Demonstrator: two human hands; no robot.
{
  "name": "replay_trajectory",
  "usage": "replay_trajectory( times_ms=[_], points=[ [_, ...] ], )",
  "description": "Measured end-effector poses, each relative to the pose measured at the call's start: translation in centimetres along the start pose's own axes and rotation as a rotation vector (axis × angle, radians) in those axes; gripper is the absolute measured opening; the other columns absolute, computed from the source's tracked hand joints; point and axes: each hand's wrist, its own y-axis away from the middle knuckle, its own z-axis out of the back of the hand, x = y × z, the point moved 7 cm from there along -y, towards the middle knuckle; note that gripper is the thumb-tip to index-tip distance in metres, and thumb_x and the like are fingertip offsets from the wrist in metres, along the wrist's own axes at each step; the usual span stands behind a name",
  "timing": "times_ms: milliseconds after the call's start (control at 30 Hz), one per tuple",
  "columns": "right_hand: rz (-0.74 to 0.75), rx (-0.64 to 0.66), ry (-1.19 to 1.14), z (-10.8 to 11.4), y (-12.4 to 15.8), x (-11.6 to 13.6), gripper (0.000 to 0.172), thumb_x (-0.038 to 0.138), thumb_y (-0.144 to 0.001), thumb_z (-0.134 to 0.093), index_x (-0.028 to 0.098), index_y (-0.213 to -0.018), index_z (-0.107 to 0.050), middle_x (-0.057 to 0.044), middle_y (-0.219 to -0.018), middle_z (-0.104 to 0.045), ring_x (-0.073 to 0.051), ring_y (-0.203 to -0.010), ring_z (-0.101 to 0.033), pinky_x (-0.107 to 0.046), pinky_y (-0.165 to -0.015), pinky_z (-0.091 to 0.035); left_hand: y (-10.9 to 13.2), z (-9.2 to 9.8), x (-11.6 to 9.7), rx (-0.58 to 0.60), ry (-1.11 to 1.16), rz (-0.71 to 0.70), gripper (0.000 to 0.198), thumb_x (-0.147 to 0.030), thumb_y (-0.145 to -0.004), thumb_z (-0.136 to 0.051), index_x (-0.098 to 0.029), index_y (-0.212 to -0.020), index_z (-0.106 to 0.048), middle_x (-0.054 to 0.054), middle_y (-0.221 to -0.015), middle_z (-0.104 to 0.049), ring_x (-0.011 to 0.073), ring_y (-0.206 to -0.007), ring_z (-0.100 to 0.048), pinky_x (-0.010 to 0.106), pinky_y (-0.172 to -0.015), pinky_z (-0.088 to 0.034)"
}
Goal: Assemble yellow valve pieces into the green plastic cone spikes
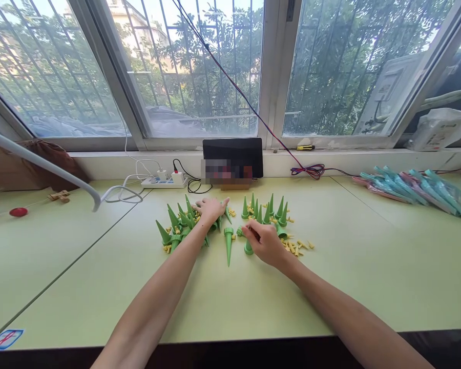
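Note:
My left hand (pixel 211 209) reaches over the left group of green plastic spikes (pixel 174 220), fingers spread, partly covering some of them. A single green spike with a ribbed cap (pixel 228 246) lies between my hands, its tip toward me. My right hand (pixel 263 238) is closed, and the ribbed end of a green spike (pixel 240 232) sticks out at its fingertips; the rest is hidden by the hand. Just below those fingers is another green cap (pixel 248 249). Behind my right hand stand several upright green spikes (pixel 271 205), with small yellow nozzles (pixel 295 247) scattered beside them.
A dark-screened tablet (pixel 232 154) leans at the window wall. A white power strip (pixel 163 182) with cables lies at the back left. Plastic-wrapped blue and pink items (pixel 418 187) lie at the right. A white curved tube (pixel 42 166) crosses the left side.

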Motion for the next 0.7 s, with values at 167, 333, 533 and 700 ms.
replay_trajectory(
  times_ms=[167,333,533,700],
  points=[
    [0.003,0.001,0.001,0.0,0.0,0.1,0.032,0.035,-0.102,-0.045,0.021,-0.072,-0.042,0.006,-0.059,-0.036,-0.01,-0.052,-0.029,-0.024,-0.053,-0.026,0.3,-0.4,-0.8,-0.001,-0.011,-0.07,0.076,-0.069,-0.091,-0.03,-0.013,-0.131,-0.063,0.03,-0.141,-0.052,0.0491,-0.136,-0.04,0.069,-0.107,-0.025],
    [-0.006,0.006,-0.001,0.0,0.0,0.1,0.033,0.035,-0.101,-0.045,0.022,-0.072,-0.04,0.006,-0.058,-0.035,-0.01,-0.052,-0.028,-0.024,-0.053,-0.026,1.1,-1.0,-1.7,-0.029,-0.031,-0.182,0.061,-0.057,-0.094,-0.037,-0.017,-0.133,-0.06,0.025,-0.138,-0.056,0.0428,-0.133,-0.046,0.063,-0.113,-0.02],
    [-0.006,0.012,0.009,-0.1,0.0,0.0,0.033,0.035,-0.101,-0.044,0.022,-0.072,-0.04,0.006,-0.059,-0.037,-0.01,-0.052,-0.029,-0.024,-0.053,-0.026,1.8,-0.8,-1.6,-0.059,-0.024,-0.207,0.053,-0.053,-0.093,-0.041,-0.017,-0.126,-0.062,0.023,-0.132,-0.06,0.0408,-0.129,-0.05,0.058,-0.112,-0.025],
    [-0.018,0.015,0.016,-0.1,0.0,-0.1,0.033,0.036,-0.101,-0.044,0.022,-0.072,-0.04,0.006,-0.058,-0.034,-0.01,-0.051,-0.028,-0.025,-0.053,-0.025,1.9,0.3,-1.4,-0.099,0.009,-0.149,0.059,-0.057,-0.094,-0.035,-0.017,-0.128,-0.061,0.023,-0.136,-0.057,0.0409,-0.131,-0.047,0.054,-0.108,-0.032]
  ],
)
